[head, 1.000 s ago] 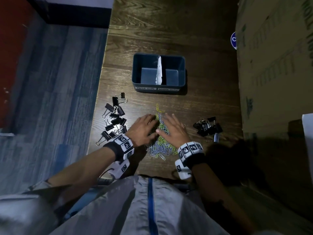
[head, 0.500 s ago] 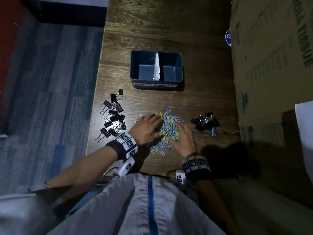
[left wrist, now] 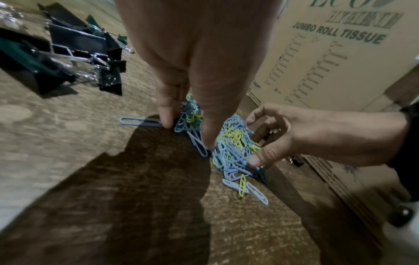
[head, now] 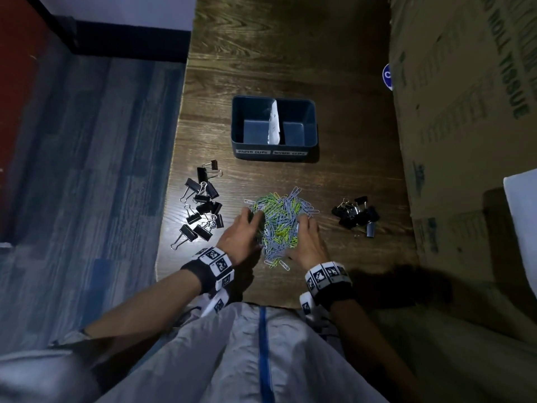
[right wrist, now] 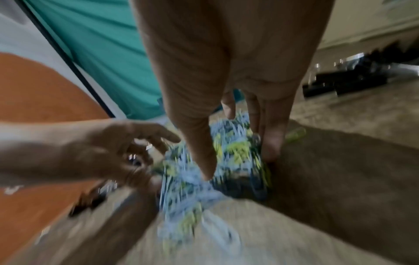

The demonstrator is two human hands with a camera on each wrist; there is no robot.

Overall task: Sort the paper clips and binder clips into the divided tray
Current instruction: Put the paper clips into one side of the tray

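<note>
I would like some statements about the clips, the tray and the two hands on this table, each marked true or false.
1. Both compartments of the dark blue divided plastic tray hold no clips. True.
2. The heap of blue and yellow-green paper clips lies between the two hands. True.
3. The left hand holds a black binder clip. False: its fingers touch the edge of the paper clip heap.
4. All black metal binder clips lie in one group. False: one spread group of binder clips is on the left and a tighter binder clip pile on the right.
5. The right hand rests inside the tray. False: it is at the heap's right side.
</note>
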